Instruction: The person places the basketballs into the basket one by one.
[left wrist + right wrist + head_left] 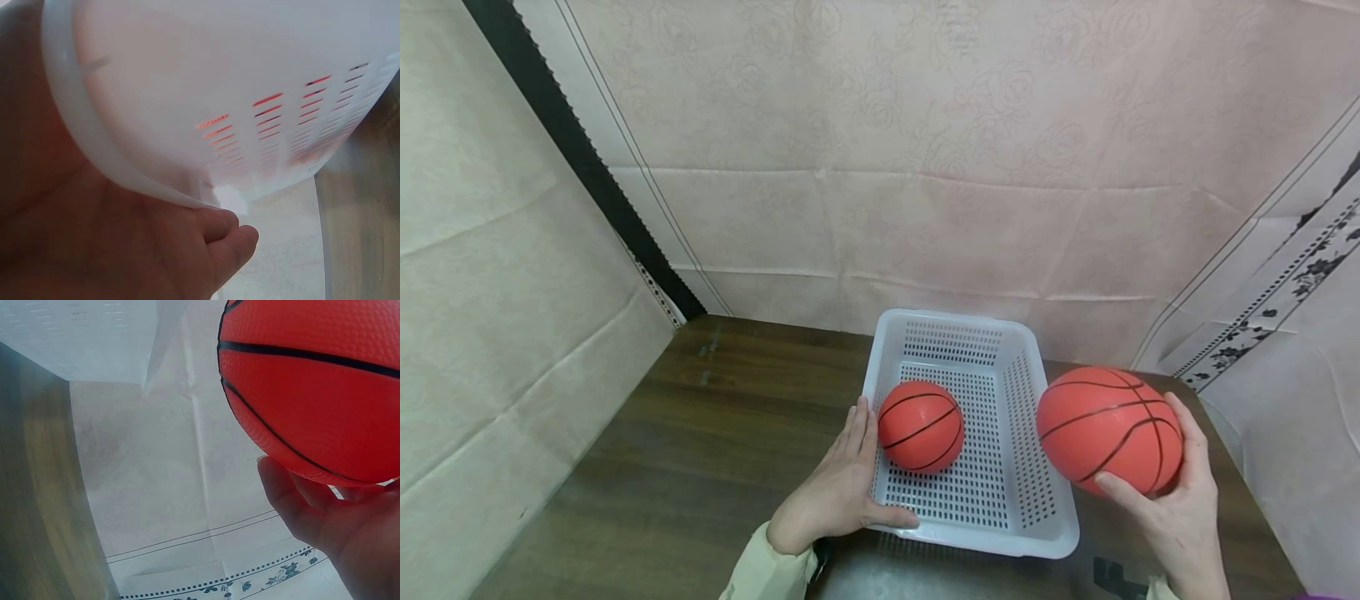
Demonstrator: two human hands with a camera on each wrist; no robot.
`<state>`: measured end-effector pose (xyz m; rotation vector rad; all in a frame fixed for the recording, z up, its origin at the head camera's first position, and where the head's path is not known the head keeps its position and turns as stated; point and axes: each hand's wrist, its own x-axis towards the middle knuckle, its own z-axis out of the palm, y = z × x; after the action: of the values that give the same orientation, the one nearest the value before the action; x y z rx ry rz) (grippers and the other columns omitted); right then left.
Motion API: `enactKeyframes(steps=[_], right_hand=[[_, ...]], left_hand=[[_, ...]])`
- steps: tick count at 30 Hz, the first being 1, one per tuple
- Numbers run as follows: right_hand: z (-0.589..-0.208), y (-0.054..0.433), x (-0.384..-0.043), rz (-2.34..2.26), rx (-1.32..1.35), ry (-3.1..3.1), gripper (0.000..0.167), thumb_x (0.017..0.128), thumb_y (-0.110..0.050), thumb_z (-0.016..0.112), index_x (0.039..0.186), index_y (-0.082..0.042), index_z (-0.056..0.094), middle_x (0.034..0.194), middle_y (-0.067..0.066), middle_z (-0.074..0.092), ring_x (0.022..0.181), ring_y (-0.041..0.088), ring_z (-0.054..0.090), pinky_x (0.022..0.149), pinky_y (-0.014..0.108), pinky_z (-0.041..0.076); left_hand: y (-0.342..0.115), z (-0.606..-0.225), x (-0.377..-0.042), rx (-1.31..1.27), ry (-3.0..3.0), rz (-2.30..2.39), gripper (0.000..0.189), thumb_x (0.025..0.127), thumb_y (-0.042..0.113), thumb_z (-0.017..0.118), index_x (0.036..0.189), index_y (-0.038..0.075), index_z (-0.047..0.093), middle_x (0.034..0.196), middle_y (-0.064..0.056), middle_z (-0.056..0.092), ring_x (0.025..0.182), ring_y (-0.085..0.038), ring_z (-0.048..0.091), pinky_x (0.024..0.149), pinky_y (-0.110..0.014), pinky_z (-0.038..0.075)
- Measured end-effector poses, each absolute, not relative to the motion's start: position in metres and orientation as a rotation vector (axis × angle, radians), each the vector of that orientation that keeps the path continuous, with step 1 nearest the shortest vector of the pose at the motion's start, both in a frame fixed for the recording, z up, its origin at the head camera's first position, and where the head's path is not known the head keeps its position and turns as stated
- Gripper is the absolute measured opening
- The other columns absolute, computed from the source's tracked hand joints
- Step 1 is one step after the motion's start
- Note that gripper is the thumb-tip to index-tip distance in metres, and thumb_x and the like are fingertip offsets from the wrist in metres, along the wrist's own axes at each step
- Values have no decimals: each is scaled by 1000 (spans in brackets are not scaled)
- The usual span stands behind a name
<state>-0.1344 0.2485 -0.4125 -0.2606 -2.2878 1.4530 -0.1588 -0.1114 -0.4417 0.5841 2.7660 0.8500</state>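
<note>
Right grip (1183,517) holds one ball (1105,429); basket (973,535) contains another ball (921,427).

The head view looks forward and down over the counter (625,467), far enough back to frame the whole basket (988,450), toward five o'clock; the left wrist view faces the basket's slotted side from very near, the left hand (131,240) at seven o'clock; the right wrist view looks closely at the held ball (319,412), at two o'clock, with the basket at ten; head and right wrist share that ball and the floral border (284,573).
</note>
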Motion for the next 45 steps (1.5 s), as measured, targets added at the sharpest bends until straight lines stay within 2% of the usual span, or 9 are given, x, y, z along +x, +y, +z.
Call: enactKeyframes(steps=[34, 45], right_hand=[[-412, 244, -134, 1440, -170, -2323, 112, 67, 3, 85, 152, -38, 25, 142, 2, 41, 112, 11, 47, 73, 10, 47], [-413, 244, -135, 1438, -149, -2371, 111, 70, -1, 85, 153, -38, 23, 144, 3, 39, 113, 9, 45, 73, 10, 47]], left_hand=[[-111, -440, -158, 581, 2760, 859, 139, 64, 70, 76, 155, 3, -4, 161, -15, -11, 147, -33, -5, 112, -56, 20], [-111, -439, -157, 580, 2759, 859, 138, 64, 70, 77, 155, 2, -4, 161, -15, -11, 147, -33, -5, 112, -57, 20]])
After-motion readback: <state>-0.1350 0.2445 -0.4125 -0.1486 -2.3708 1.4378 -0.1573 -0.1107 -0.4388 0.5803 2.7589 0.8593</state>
